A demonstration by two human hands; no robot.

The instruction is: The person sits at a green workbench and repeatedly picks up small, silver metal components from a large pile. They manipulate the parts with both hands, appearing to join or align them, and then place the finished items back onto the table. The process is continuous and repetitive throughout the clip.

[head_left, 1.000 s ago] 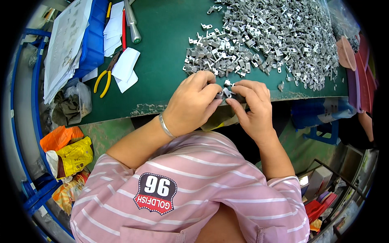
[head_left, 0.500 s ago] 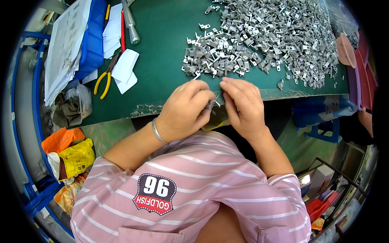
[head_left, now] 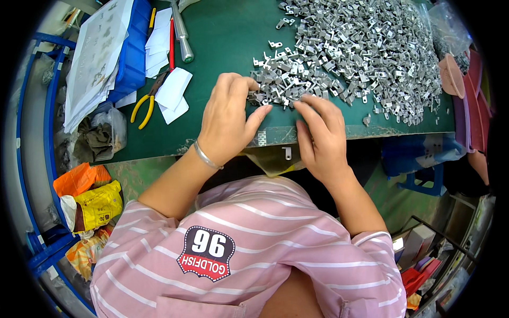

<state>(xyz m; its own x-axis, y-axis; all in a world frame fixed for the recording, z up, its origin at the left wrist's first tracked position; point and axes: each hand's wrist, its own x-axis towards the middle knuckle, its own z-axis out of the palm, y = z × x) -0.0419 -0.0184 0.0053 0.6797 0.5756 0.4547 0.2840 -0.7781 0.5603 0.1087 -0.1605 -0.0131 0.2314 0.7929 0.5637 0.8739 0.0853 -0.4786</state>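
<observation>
A heap of small grey metal brackets (head_left: 371, 58) spreads over the green tabletop (head_left: 222, 42). My left hand (head_left: 225, 119), with a silver bangle at the wrist, reaches to the heap's near left edge. Its thumb is spread from the fingers, and nothing shows between them. At the heap's near edge, my right hand (head_left: 323, 132) has its thumb apart from its curved fingers, touching or close to the brackets. A single bracket (head_left: 288, 152) shows below the table edge, in front of a yellowish bag (head_left: 270, 160). A small patterned metallic piece (head_left: 262, 138) lies at the edge between my hands.
On the left are a blue bin (head_left: 130, 63) with papers, yellow-handled pliers (head_left: 143, 108), a red-handled tool (head_left: 172, 45), a metal rod-shaped tool (head_left: 181, 34) and white paper slips (head_left: 174, 90). A blue stool (head_left: 424, 180) stands under the table at right.
My hands have moved apart from a bracket held between them. The left has gone forward to the heap and its fingers have spread. A bracket now shows below the table edge.
</observation>
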